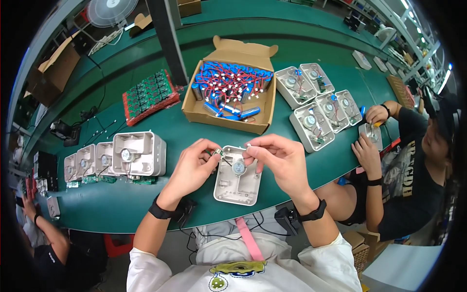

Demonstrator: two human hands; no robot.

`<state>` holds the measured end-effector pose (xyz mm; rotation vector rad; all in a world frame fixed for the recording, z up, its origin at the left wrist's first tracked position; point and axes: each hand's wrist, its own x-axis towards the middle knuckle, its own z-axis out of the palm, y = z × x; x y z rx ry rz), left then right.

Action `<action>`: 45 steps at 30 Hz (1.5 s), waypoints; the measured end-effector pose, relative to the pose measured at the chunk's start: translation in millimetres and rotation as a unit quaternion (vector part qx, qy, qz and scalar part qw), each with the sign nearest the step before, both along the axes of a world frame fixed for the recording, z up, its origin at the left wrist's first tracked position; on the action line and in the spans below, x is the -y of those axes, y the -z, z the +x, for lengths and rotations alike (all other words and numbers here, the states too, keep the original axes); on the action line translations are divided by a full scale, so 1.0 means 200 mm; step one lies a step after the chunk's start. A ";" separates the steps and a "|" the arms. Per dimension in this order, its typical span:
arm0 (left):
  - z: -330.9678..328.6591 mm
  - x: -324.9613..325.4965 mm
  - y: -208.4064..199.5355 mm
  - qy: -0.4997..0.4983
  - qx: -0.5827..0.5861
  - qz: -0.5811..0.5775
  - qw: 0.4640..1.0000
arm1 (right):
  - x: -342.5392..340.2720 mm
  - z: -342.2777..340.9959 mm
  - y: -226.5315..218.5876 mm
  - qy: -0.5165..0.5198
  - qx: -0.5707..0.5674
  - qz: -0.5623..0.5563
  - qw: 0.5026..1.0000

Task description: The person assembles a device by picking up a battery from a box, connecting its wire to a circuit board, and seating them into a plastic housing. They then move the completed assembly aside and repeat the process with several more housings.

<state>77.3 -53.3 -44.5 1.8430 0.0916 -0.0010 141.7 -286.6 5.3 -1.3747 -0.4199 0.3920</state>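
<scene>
Green table (107, 207) carries a housing (242, 182) at its near edge. Left hand (194, 164) pinches a board (219, 152); right hand (283, 158), held apart, pinches a white part (248, 145).

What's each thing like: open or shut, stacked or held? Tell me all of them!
Left hand, closed on a small green board.
Right hand, pinching a small white piece.
Middle casing, open, face up.
Left casings, open, in a row.
Right casings, open, face up.
Cardboard box, open, flap raised.
Blue batteries, in the box, some lying flat.
Circuit boards, piled.
Fan, can't tell if spinning.
</scene>
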 end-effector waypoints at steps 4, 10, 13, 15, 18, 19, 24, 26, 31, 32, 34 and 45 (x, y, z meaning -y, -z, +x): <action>0.02 0.00 0.03 0.015 -0.018 -0.060 0.998 | 0.02 0.01 0.00 -0.001 -0.020 0.017 1.000; 0.02 0.00 0.04 0.013 -0.029 -0.108 0.994 | 0.02 0.03 -0.03 -0.021 -0.016 0.009 1.000; -0.02 0.01 0.07 0.021 -0.017 -0.060 0.998 | 0.03 0.01 -0.02 -0.046 -0.072 -0.041 0.996; -0.04 0.00 0.08 0.014 -0.018 -0.080 0.997 | 0.02 0.00 -0.02 -0.068 -0.089 -0.039 0.993; -0.05 0.00 0.09 -0.002 -0.023 -0.118 0.993 | 0.03 -0.01 -0.01 -0.111 -0.129 -0.034 0.985; -0.05 0.01 0.09 -0.002 -0.017 -0.120 0.993 | 0.04 -0.02 -0.01 -0.140 -0.156 -0.037 0.977; -0.04 0.02 0.11 0.005 0.012 -0.117 0.993 | -0.01 -0.07 0.03 -0.134 -0.169 -0.082 0.973; -0.05 0.01 0.10 0.006 0.018 -0.116 0.993 | -0.04 -0.09 0.04 -0.105 -0.150 -0.103 0.978; -0.07 0.02 0.08 -0.001 0.015 -0.092 0.996 | -0.15 -0.10 0.08 0.030 0.286 -0.335 0.897; -0.07 0.03 0.07 -0.002 0.038 -0.081 0.996 | -0.16 -0.10 0.10 0.032 0.298 -0.333 0.894; -0.08 0.03 0.06 -0.002 0.059 -0.072 0.996 | -0.17 -0.10 0.11 0.033 0.308 -0.334 0.890; -0.08 0.05 0.02 -0.016 0.142 0.004 0.990 | -0.18 -0.09 0.10 0.048 0.289 -0.320 0.901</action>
